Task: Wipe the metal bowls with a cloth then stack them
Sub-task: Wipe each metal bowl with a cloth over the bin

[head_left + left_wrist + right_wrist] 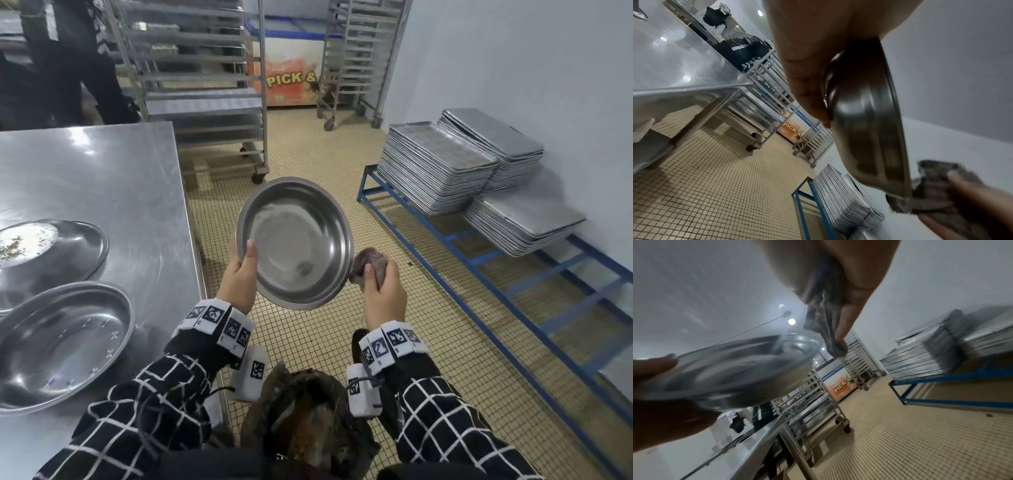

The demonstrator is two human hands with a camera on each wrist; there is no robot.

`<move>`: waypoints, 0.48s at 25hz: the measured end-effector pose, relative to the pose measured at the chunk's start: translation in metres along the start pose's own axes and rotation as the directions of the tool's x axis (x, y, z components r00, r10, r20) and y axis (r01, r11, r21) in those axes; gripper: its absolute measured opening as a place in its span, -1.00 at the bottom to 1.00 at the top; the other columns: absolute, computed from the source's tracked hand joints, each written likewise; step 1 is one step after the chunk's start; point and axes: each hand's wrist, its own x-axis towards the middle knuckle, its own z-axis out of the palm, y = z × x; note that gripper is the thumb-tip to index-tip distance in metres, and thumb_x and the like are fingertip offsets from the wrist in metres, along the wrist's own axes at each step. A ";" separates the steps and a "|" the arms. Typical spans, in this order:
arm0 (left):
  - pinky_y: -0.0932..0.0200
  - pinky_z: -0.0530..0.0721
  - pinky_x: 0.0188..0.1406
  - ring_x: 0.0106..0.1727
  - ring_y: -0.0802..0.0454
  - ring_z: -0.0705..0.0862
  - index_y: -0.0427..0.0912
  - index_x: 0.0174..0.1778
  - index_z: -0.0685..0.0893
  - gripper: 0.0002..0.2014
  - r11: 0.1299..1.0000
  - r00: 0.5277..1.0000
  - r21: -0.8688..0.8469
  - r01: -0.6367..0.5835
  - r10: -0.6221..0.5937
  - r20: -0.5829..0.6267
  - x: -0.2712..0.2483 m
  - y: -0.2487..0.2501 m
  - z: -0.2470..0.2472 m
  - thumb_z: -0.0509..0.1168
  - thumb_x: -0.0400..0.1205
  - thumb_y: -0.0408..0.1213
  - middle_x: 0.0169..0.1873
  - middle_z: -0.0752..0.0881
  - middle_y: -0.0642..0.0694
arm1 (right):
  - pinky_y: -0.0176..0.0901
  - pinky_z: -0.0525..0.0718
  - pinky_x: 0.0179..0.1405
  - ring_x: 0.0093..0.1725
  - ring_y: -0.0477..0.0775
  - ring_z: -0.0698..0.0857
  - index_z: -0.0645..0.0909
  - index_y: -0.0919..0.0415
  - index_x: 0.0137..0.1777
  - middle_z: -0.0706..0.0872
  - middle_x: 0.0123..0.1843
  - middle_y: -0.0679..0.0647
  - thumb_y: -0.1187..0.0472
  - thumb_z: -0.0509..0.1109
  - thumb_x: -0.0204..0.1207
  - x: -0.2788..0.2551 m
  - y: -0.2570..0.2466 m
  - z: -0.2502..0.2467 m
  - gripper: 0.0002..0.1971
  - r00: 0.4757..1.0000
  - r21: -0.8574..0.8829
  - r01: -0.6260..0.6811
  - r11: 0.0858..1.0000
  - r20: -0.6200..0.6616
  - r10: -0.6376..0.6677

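Observation:
My left hand holds a round metal bowl by its left rim above the floor, thumb inside, the hollow tilted toward me. In the left wrist view the bowl shows from its side, my fingers behind its base. My right hand grips a bunched grey-brown cloth at the bowl's right rim. The cloth touches the bowl's edge in the right wrist view. On the steel table to the left sit an upright bowl and an upturned bowl behind it.
Stacks of metal trays rest on a blue frame along the right wall. Wheeled racks and a chest freezer stand behind. A person stands at the far left. A dark bag lies at my feet on the tiled floor.

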 end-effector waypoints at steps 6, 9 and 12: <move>0.24 0.25 0.47 0.52 -0.06 0.42 -0.14 0.66 0.12 -0.18 1.000 0.995 0.006 -0.019 0.018 0.103 0.004 -0.014 0.007 -0.03 0.58 0.33 0.51 0.45 -0.17 | -0.31 0.58 0.16 0.16 -0.23 0.62 0.45 0.01 0.39 0.65 0.25 -0.10 -0.05 0.16 0.67 -0.045 -0.026 0.040 -0.66 0.830 0.046 0.306 0.951 0.476 -0.290; 0.07 0.54 0.38 0.38 -0.05 0.56 -0.13 0.60 0.27 -0.26 0.998 0.994 -0.042 -0.037 0.041 0.099 0.011 -0.013 0.007 0.04 0.58 0.26 0.33 0.61 -0.11 | -0.14 0.58 0.31 0.30 -0.06 0.61 0.30 -0.03 0.54 0.62 0.36 0.01 -0.12 0.07 0.68 -0.061 -0.014 0.053 -0.54 0.690 0.048 0.459 0.887 0.611 -0.389; 0.54 0.50 0.07 0.39 0.07 0.47 -0.15 0.64 0.20 -0.43 0.999 0.997 -0.017 -0.041 0.042 0.058 0.016 -0.006 -0.001 -0.03 0.74 0.04 0.40 0.50 -0.03 | 0.04 0.24 0.59 0.55 0.01 0.36 0.27 0.06 0.59 0.49 0.52 0.03 -0.10 0.00 0.70 -0.043 0.006 0.037 -0.49 0.609 -0.238 0.688 0.686 0.703 -0.367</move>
